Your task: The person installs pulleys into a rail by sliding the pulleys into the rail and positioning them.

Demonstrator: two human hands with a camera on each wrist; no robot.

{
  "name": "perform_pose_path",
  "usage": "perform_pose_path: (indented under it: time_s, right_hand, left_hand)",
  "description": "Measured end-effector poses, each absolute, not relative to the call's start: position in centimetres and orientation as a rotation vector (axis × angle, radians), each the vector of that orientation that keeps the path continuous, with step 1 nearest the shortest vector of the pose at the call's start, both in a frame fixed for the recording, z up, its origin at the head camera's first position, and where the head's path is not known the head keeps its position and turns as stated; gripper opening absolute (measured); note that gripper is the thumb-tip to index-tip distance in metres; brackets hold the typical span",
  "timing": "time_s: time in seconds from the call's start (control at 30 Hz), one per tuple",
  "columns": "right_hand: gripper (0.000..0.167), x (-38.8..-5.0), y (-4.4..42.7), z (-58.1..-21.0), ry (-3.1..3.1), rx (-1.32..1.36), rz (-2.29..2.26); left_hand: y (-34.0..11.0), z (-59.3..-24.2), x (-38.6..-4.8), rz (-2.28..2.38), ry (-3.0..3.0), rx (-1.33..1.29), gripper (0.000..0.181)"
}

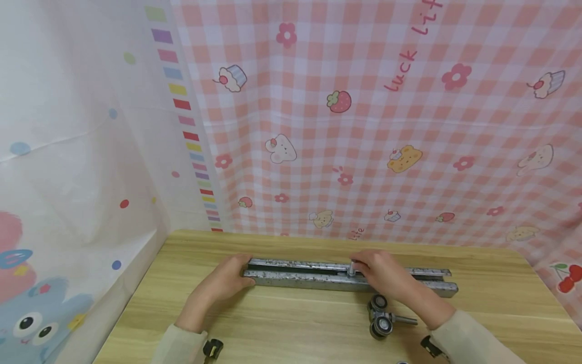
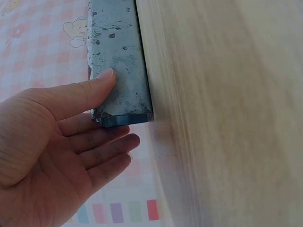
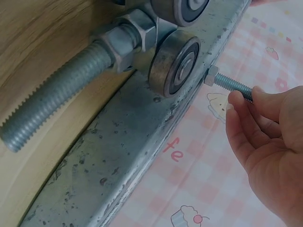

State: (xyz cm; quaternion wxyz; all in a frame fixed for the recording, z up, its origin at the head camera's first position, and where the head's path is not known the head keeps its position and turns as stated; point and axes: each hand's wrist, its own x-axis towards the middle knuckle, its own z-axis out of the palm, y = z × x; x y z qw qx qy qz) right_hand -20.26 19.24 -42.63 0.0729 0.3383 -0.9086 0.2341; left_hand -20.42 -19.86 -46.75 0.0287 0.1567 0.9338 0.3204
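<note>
A speckled metal rail [image 1: 309, 281] with a slot along its top lies across the wooden table. My left hand [image 1: 226, 277] grips its left end; in the left wrist view the thumb of that hand [image 2: 52, 142] presses the rail's side [image 2: 116, 56], with the fingers around the far side. Out of the slot stands a threaded bolt [image 1: 351, 269], which my right hand [image 1: 386, 273] pinches near its top. The right wrist view shows the bolt [image 3: 233, 86] with a nut at the slot, between the thumb and fingers of my right hand [image 3: 270, 132]. What the bolt joins inside the rail is hidden.
A second roller piece [image 1: 380, 323] with bearing wheels and a threaded rod lies on the table [image 1: 291, 328] in front of the rail, beneath my right forearm. Part of a round object [image 1: 402, 362] shows at the bottom edge. A pink checked cloth [image 1: 364, 126] hangs behind the table.
</note>
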Motion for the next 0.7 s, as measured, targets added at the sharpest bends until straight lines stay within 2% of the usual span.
perform_pose_path:
  time_s: [0.7]
  right_hand:
    - [0.02, -20.9, 17.4, -42.4, -2.756, 1.096, 0.753]
  left_hand:
    - [-19.9, -46.6, -20.3, 0.981, 2.875, 0.494, 0.037]
